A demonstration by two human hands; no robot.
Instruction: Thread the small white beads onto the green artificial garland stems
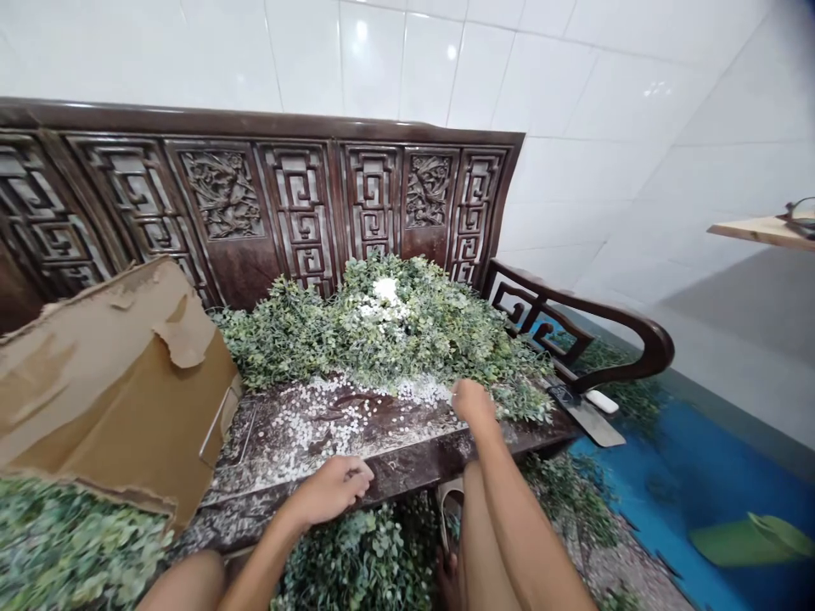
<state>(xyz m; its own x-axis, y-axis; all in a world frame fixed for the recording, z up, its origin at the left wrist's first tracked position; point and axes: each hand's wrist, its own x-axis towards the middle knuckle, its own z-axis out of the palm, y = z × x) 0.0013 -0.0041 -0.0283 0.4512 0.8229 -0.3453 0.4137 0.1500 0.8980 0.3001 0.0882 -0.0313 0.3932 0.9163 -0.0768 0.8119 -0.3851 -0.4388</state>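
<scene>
My left hand (336,490) hovers at the front edge of a dark carved wooden bench (407,462), its fingers curled in and whatever they hold too small to make out. Further right, my right hand (472,402) is closed above the seat, beside the artificial green foliage (433,331); its fingertips are largely hidden. Small white round pieces (340,416) lie scattered over the seat between the hands and the leaves. A heap of similar white pieces (384,293) rests on top of the foliage.
A torn cardboard box (146,407) stands at the left, with a thin metal wire frame (220,424) by it. More leaves (362,556) lie under the bench. A phone-like flat object (589,417) lies by the armrest (653,344). A green bin (742,541) lies at right.
</scene>
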